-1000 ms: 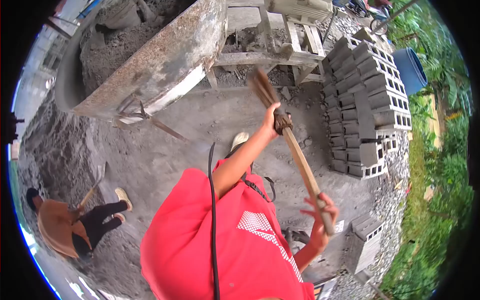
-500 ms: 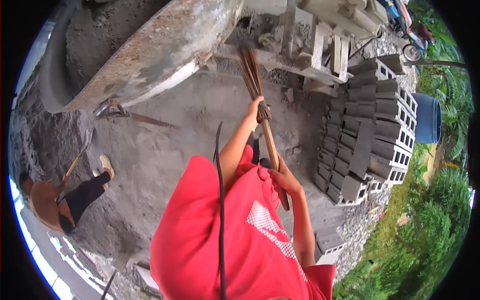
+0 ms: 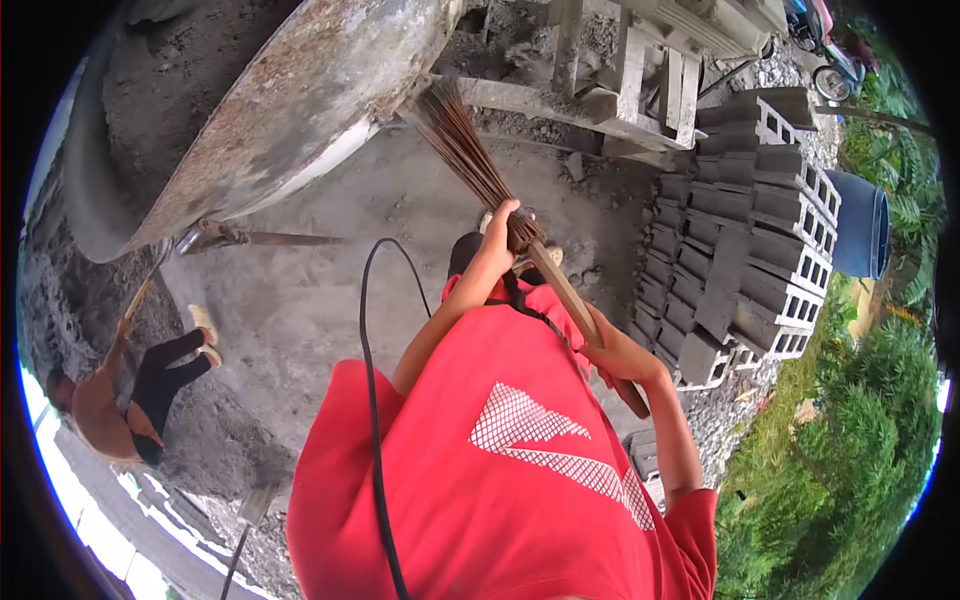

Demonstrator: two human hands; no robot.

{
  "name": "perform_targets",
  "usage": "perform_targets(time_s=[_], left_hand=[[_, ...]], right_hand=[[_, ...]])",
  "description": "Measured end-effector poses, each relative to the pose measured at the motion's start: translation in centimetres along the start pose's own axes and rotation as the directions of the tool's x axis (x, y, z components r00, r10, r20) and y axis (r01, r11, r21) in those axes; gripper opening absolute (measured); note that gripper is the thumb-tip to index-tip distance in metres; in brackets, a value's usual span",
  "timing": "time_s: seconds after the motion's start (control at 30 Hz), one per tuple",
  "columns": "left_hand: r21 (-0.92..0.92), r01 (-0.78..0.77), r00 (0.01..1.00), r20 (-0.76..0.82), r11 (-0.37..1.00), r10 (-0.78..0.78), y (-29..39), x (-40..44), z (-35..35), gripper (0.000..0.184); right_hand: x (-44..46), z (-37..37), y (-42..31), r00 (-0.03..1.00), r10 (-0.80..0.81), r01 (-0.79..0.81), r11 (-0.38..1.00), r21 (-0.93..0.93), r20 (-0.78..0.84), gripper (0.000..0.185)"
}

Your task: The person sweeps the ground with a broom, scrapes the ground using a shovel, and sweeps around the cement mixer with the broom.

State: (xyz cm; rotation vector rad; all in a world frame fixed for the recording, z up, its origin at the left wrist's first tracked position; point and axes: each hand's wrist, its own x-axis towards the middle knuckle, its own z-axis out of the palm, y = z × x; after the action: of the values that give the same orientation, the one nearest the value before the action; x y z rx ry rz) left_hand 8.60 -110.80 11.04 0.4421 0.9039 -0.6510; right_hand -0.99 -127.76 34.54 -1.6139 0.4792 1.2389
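Note:
A broom of thin brown sticks [image 3: 465, 150] on a wooden handle slants across the middle of the view. Wrapped round its binding is my left hand [image 3: 502, 238], closed, the thumb lying along the sticks. My right hand [image 3: 612, 350] grips the wooden handle [image 3: 565, 288] lower down, near its end. The bristle tips point up and left, beside the rusty metal drum [image 3: 310, 90] and the wooden frame [image 3: 530, 112]; I cannot tell whether they touch either one. Grey dusty ground lies under the broom.
A co-worker [image 3: 115, 410] at the left holds a long-handled tool [image 3: 145, 290]. Hollow blocks [image 3: 740, 240] are stacked at the right, with a blue barrel [image 3: 857, 225] behind. A black cable [image 3: 370, 400] loops before my shirt. A wooden-handled tool [image 3: 285, 239] lies below the drum.
The bristle end has swung left towards the drum, and the handle end has moved right and slightly up. Both hands keep their grip. The co-worker's arms have shifted.

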Motion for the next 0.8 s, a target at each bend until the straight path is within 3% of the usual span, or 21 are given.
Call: perform_targets(time_s=[0.03, 0.13, 0.23, 0.27, 0.37, 0.4, 0.5, 0.53, 0.63, 0.67, 0.77, 0.8], left_hand=[[0.092, -0.048, 0.999, -0.006, 0.995, 0.049, 0.6, -2.7, 2.7, 0.052], [0.083, -0.017, 0.986, 0.167, 0.996, 0.003, 0.5, -3.9, 7.4, 0.048], [-0.098, -0.07, 0.949, 0.302, 0.993, 0.097, -0.2, -5.0, 11.3, 0.036], [-0.197, 0.153, 0.938, 0.338, 0.968, -0.08, -0.9, -5.4, 11.5, 0.032], [-0.169, 0.277, 0.882, 0.436, 0.946, -0.18, -4.0, -5.3, 9.9, 0.026], [-0.306, 0.285, 0.95, 0.218, 0.908, -0.225, -4.4, -5.8, 10.3, 0.025], [-0.324, 0.384, 0.916, 0.248, 0.865, -0.314, -3.4, -8.9, 10.6, 0.033], [-0.297, 0.411, 0.905, 0.251, 0.862, -0.344, -2.7, -10.6, 12.5, 0.036], [-0.266, 0.46, 0.862, 0.361, 0.847, -0.356, -3.5, -12.5, 16.5, 0.036], [-0.186, 0.498, 0.803, 0.468, 0.847, -0.369, -3.9, -11.8, 16.4, 0.034], [-0.041, 0.503, 0.803, 0.393, 0.864, -0.449, -4.0, -11.7, 16.8, 0.027], [0.005, 0.471, 0.805, 0.407, 0.882, -0.432, -3.9, -11.5, 16.2, 0.025]], right_hand=[[-1.0, -0.6, -0.3, 0.999, 0.021, -0.021, 1.0, 0.007, 0.03, 0.065], [-4.7, -2.6, -2.7, 0.998, 0.022, -0.02, 1.0, 0.024, -0.06, 0.068], [-3.7, -2.0, -2.7, 0.981, -0.088, 0.098, 0.994, 0.052, -0.173, 0.07], [-1.8, -1.7, -2.8, 0.963, -0.167, 0.172, 0.985, 0.009, -0.211, 0.071], [3.5, -2.8, -4.3, 0.963, -0.205, 0.172, 0.967, -0.186, -0.173, 0.074], [4.3, -2.6, -4.5, 0.974, -0.172, 0.134, 0.962, -0.239, -0.148, 0.074], [1.2, -1.8, -7.9, 0.998, 0.039, -0.054, 0.921, -0.386, -0.046, 0.076], [-0.5, -2.6, -8.2, 1.0, -0.03, 0.028, 0.962, -0.272, -0.003, 0.075], [-3.5, -4.1, -7.9, 0.99, -0.092, 0.076, 0.987, -0.143, -0.11, 0.075], [-3.9, -3.8, -7.3, 0.978, -0.07, 0.05, 0.993, -0.109, -0.197, 0.077], [-4.5, -1.9, -6.0, 0.94, -0.043, 0.038, 0.999, -0.021, -0.338, 0.079], [-4.7, -2.6, -4.8, 0.954, -0.048, 0.043, 0.999, -0.022, -0.296, 0.08]])
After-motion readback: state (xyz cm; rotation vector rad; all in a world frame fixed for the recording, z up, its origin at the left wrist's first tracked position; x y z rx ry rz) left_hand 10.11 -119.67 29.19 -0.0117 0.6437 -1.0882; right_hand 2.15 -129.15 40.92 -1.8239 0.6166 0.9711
